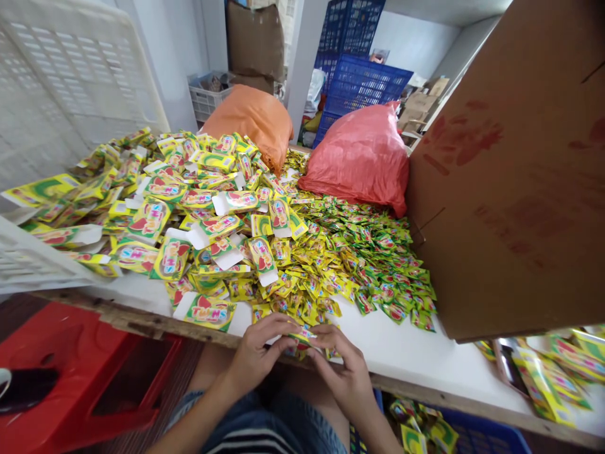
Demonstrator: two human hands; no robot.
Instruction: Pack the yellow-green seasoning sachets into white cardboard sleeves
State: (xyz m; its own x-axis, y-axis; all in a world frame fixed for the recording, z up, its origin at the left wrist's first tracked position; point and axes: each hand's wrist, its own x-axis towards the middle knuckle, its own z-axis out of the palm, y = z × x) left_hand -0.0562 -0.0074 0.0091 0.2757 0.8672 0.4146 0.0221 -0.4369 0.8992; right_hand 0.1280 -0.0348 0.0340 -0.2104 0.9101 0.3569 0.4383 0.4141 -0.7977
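At the table's near edge, I pinch a small stack of sachets (302,337) between my left hand (258,353) and right hand (343,372), fingers narrow around it, squaring the edges evenly, with the loose sachet heap (359,265) just beyond my fingertips and flat cartons (170,214) farther left.

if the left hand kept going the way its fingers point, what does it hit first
Most likely the right hand: the left hand points right across the small packets they share, though depth is unclear.
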